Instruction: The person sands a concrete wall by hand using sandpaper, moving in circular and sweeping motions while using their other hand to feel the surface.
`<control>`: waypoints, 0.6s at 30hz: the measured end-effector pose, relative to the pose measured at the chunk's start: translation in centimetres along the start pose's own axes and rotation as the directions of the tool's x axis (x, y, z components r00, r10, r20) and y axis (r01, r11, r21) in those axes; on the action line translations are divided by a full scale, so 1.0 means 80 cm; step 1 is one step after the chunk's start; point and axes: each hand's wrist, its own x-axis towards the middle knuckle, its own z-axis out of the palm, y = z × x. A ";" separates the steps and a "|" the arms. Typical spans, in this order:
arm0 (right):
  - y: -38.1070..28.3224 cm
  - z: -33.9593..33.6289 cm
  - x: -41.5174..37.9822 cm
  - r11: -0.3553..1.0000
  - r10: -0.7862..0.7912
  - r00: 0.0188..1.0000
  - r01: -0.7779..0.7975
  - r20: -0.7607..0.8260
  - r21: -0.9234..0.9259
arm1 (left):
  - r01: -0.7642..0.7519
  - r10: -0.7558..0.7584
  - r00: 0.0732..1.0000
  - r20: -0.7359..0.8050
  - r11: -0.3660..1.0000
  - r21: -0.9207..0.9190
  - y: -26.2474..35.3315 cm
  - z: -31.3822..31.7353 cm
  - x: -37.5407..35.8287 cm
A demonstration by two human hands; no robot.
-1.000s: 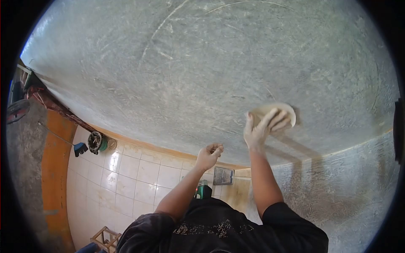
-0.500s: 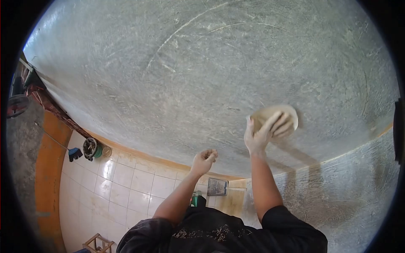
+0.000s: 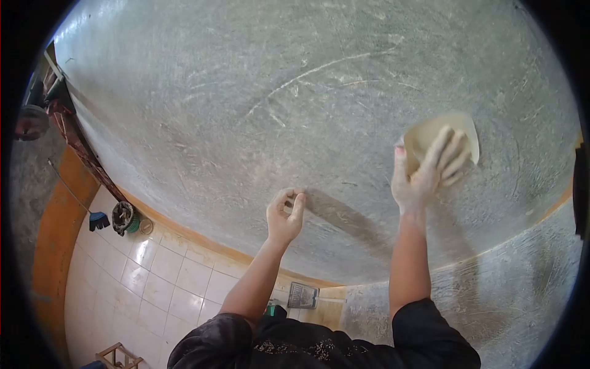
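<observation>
My right hand [image 3: 424,172], coated in pale dust, presses a tan sheet of sandpaper [image 3: 424,136] against the grey plastered wall [image 3: 215,141]. Its fingers lie spread over the sheet, and the thumb is along the left edge. The sheet's top right corner bends around beyond the fingertips. Further left and lower, my left hand [image 3: 284,215] is raised close to the wall with nothing in it. Its fingers are loosely curved toward the thumb, leaving a small gap. Pale curved scratches [image 3: 319,69] mark the wall above both hands.
Below is a white tiled floor [image 3: 157,289] with an orange border. A dustpan [image 3: 303,295] lies near the wall corner. A green basket [image 3: 126,218], a blue broom [image 3: 98,220] and a wooden stool [image 3: 120,357] are at left. A second rough wall [image 3: 516,277] meets this one at right.
My right hand has slid up and to the right along the wall with the sandpaper. My left hand has risen, its fingers a little less tightly curled.
</observation>
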 end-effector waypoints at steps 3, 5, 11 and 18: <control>-0.061 0.006 0.007 0.974 -0.141 0.940 0.187 0.310 -0.125 | -0.422 0.468 0.882 -0.058 0.837 0.349 0.022 -0.001 0.031; -0.084 0.018 -0.014 0.912 -0.350 0.845 0.406 0.404 -0.058 | -0.412 0.513 0.854 -0.092 0.772 0.484 0.042 0.001 0.044; -0.088 -0.017 0.077 0.955 -0.193 0.942 0.244 0.274 -0.169 | -0.490 0.584 0.811 0.009 0.672 0.556 0.048 0.002 0.096; -0.133 0.004 0.060 0.809 -0.486 0.712 0.586 0.507 -0.047 | -0.516 0.691 0.718 -0.084 0.610 0.601 0.039 0.014 0.119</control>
